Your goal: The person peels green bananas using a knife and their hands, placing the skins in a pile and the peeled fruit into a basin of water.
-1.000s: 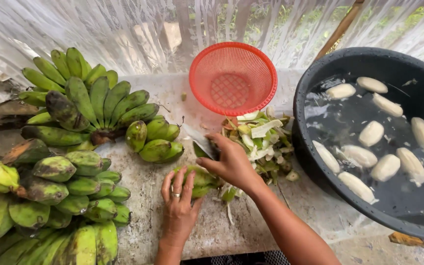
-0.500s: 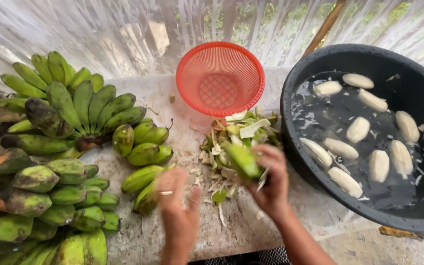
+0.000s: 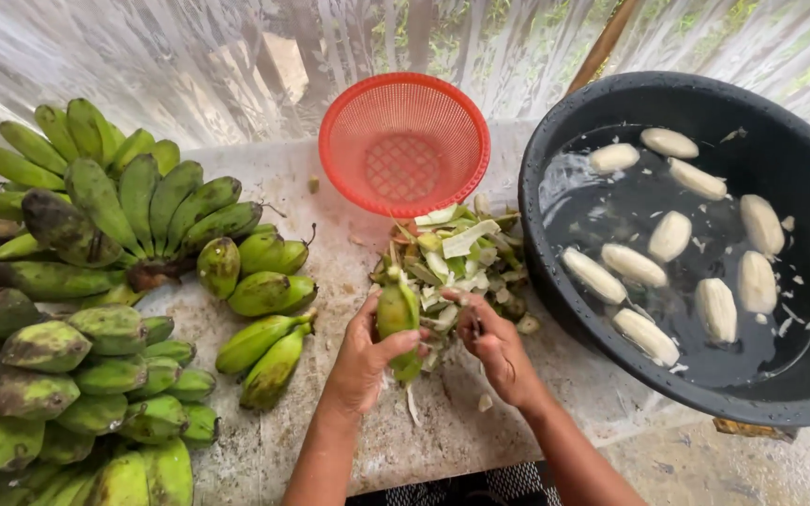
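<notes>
A: Where's the green banana (image 3: 397, 314)?
B: Lower centre of frame, upright, gripped in the left hand (image 3: 365, 361), fingers wrapped round its lower half.
A: Right hand (image 3: 491, 339)?
B: Just beside it, curled shut; looks like a small blade in it, but can't tell for sure. Hands near each other, not touching.
A: Behind them?
B: Pile of peel scraps (image 3: 452, 258) on the stone surface (image 3: 330, 412), centre frame. Red plastic basket (image 3: 404, 143) above it, top centre.
A: Right side?
B: Big black tub (image 3: 564, 159) w/ water, peeled bananas (image 3: 672, 234) floating in it.
A: Left?
B: Green banana bunches (image 3: 96, 215) upper left & lower left, few loose ones (image 3: 264, 351) near the left hand.
</notes>
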